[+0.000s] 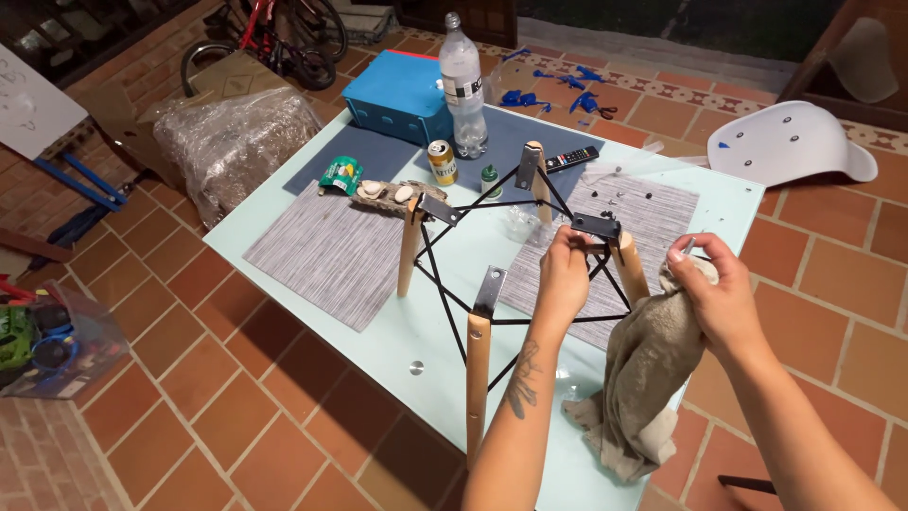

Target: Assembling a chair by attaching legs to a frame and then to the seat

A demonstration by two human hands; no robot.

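Observation:
A chair base (492, 255) with several wooden legs and black metal rods stands upside down on the pale glass table (284, 199). My left hand (565, 268) grips the black rods just under the bracket (596, 225) of the near right leg (629, 270). My right hand (711, 284) is closed on a beige cloth (638, 378) that hangs down beside that leg, and a small metal piece sticks up between its fingertips.
On the table lie grey placemats (326, 255), a blue box (402, 95), a clear plastic bottle (463, 85), a drink can (442, 161), a remote (570, 157) and small screws (615, 197). A white chair seat (790, 142) lies on the tiled floor at right, a wrapped bundle (236, 142) at left.

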